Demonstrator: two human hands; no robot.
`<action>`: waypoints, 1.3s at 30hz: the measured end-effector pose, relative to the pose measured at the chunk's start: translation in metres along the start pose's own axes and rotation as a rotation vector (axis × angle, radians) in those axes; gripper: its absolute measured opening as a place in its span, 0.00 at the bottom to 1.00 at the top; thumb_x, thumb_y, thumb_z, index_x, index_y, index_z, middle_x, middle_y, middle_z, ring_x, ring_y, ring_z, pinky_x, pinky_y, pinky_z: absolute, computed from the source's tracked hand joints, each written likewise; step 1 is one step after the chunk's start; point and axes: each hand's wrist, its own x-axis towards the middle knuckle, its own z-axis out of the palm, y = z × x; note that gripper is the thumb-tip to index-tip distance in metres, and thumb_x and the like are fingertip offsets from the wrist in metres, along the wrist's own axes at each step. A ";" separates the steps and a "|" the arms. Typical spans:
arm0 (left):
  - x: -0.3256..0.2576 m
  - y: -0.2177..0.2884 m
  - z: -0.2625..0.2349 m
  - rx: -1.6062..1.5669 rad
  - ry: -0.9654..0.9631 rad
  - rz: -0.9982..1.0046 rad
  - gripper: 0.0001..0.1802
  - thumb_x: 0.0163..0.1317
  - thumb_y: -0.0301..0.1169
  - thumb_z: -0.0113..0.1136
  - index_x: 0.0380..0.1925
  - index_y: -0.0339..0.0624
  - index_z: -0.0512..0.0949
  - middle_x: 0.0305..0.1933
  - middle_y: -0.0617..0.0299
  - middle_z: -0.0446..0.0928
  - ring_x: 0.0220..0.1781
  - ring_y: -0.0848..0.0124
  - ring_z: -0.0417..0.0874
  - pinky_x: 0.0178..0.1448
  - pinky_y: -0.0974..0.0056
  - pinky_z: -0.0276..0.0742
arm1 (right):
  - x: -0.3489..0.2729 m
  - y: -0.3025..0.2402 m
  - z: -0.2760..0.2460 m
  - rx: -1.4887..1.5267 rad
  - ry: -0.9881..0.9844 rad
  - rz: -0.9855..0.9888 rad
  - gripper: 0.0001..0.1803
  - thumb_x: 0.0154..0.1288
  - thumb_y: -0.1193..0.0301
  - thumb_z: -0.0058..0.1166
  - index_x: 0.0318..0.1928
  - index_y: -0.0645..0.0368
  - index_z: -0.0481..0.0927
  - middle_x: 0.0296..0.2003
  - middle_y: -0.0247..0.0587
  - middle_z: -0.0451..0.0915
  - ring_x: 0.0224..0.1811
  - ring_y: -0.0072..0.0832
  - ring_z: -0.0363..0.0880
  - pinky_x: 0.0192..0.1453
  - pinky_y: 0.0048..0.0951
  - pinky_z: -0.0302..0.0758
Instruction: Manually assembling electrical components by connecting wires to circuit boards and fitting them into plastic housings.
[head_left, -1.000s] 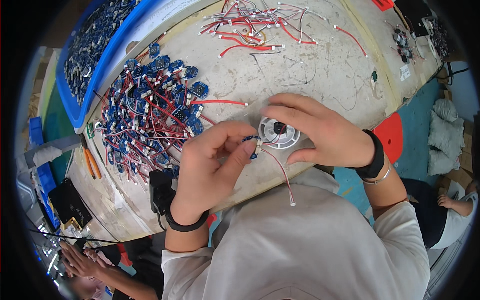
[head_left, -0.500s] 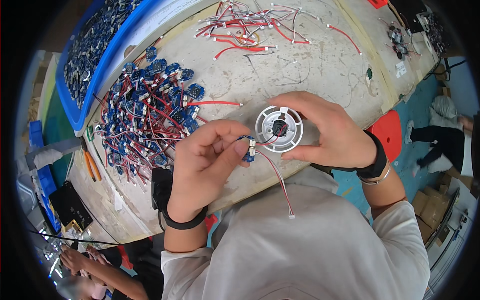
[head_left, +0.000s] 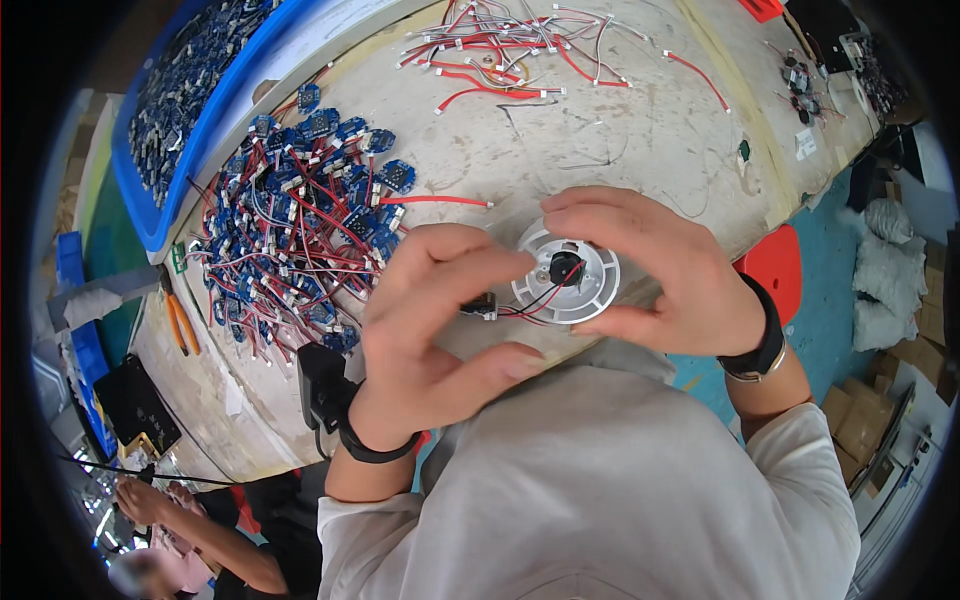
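In the middle of the frame both hands meet over the near edge of a worn, pale table (head_left: 640,140). The right hand (head_left: 670,270) curls around a white disc (head_left: 585,290), a round plastic part with ribs and a dark hub at its centre; the fingers arch over its top edge and the thumb runs under its lower rim, so the disc is gripped between them. Thin red and black wires (head_left: 535,300) lead from the hub out to the left. They end at a small dark plug (head_left: 480,305), which sits at the fingertips of the left hand (head_left: 430,330). That hand is closed loosely, index and middle finger stretched over the plug and the thumb pointing right below it; whether the fingers actually pinch the plug is hard to tell, as they cover most of it. Each wrist carries a dark band.

Left of the hands, in the centre-left of the frame, lies a heap of small blue boards (head_left: 300,220) tangled with red wires. A blue tray (head_left: 165,215) in the upper left holds many more of them. At the top centre, well apart from the hands, lies a loose bundle of red and white leads (head_left: 510,45). Orange-handled pliers (head_left: 180,325) lie at the left edge of the table. Another person's arm (head_left: 200,530) shows in the lower left.
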 end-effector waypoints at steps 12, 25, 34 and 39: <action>-0.005 -0.002 0.014 0.371 0.004 0.130 0.25 0.39 0.33 0.72 0.40 0.34 0.78 0.43 0.52 0.71 0.37 0.65 0.76 0.36 0.66 0.76 | 0.002 -0.014 0.000 -0.083 0.039 0.003 0.33 0.38 0.79 0.63 0.52 0.62 0.69 0.48 0.49 0.71 0.48 0.44 0.73 0.49 0.35 0.73; -0.007 -0.016 0.022 0.200 -0.047 0.199 0.19 0.43 0.26 0.70 0.38 0.34 0.78 0.47 0.50 0.67 0.43 0.64 0.78 0.38 0.65 0.82 | -0.006 -0.012 0.009 -0.137 0.124 -0.043 0.31 0.39 0.78 0.64 0.49 0.64 0.70 0.44 0.49 0.72 0.44 0.43 0.74 0.45 0.34 0.74; -0.001 -0.003 0.016 0.128 0.104 0.009 0.08 0.48 0.21 0.62 0.32 0.38 0.80 0.37 0.51 0.76 0.34 0.66 0.79 0.34 0.70 0.74 | -0.009 -0.015 0.012 -0.113 0.110 -0.004 0.32 0.38 0.76 0.65 0.49 0.62 0.70 0.44 0.47 0.72 0.43 0.42 0.74 0.44 0.34 0.74; -0.001 -0.010 0.020 0.404 0.059 0.181 0.09 0.45 0.20 0.62 0.30 0.38 0.80 0.36 0.54 0.76 0.27 0.67 0.79 0.28 0.69 0.74 | -0.012 -0.012 0.014 -0.168 0.090 0.016 0.32 0.38 0.77 0.64 0.50 0.62 0.70 0.45 0.46 0.71 0.44 0.41 0.74 0.44 0.34 0.74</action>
